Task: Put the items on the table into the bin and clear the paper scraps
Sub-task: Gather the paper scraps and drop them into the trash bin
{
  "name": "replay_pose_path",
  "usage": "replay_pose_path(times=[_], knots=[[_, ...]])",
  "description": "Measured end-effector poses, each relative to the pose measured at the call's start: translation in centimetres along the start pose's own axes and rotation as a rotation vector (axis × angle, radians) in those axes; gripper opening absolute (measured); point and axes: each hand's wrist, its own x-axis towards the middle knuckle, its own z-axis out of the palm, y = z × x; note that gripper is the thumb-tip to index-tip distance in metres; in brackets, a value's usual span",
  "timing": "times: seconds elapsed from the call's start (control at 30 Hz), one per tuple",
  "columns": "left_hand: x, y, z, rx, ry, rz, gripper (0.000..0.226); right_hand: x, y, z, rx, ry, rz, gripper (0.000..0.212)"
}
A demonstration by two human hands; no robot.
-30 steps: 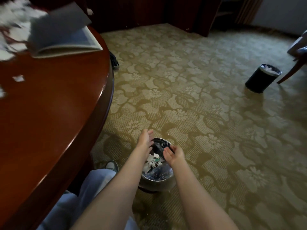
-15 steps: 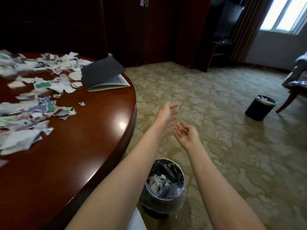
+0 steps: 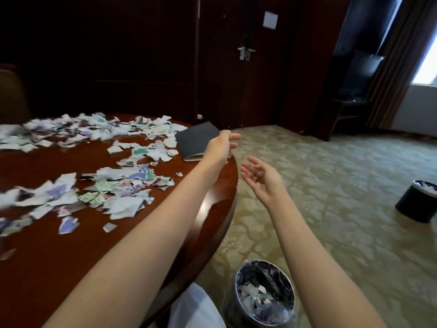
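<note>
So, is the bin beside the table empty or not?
Not empty, not full: paper scraps lie at the bottom of the bin, and its dark inner wall above them is bare.

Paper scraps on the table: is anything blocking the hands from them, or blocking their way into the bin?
Nothing visible. The left hand and right hand are open and empty by the table edge, with only bare wood up to the scraps. The bin stands open on the floor beside the table.

Bare forearms [image 3: 142,233], pale bluish trousers [image 3: 196,308]
</note>
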Motion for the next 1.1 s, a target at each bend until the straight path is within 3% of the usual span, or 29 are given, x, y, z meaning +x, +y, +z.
replay_pose_path(times=[0.1, 0.27, 0.43, 0.63, 0.8, 0.97, 1.1], knots=[[-0.3, -0.9, -4.2, 0.200, 0.102, 0.022, 0.042, -0.3, 2.1, 3.2, -0.328, -0.037, 0.011, 0.025], [-1.8, -2.6, -11.5, 0.494, 0.258, -0.028, 0.041, 1.1, 5.3, 6.5, -1.070, -0.190, -0.230, 0.029], [-2.6, -3.8, -17.1, 0.629, 0.409, -0.011, 0.043, 1.5, 7.9, 10.2, -1.579, -0.413, -0.271, 0.057], [-1.6, -5.7, -20.2, 0.786, 0.417, -0.019, 0.040, -2.5, 9.7, 13.4, -1.462, -0.729, -0.279, 0.085], [0.1, -6.8, -21.1, 0.938, 0.321, -0.048, 0.041, -3.6, 12.4, 13.9, -1.652, -0.739, -0.357, 0.122], [0.2, -7.1, -21.1, 1.088, 0.219, -0.069, 0.039, -2.5, 12.3, 14.1, -1.625, -0.630, -0.367, 0.120], [0.2, -7.2, -21.1, 0.966, 0.220, -0.018, 0.034, -1.3, 12.0, 14.6, -1.536, -0.587, -0.383, 0.108]])
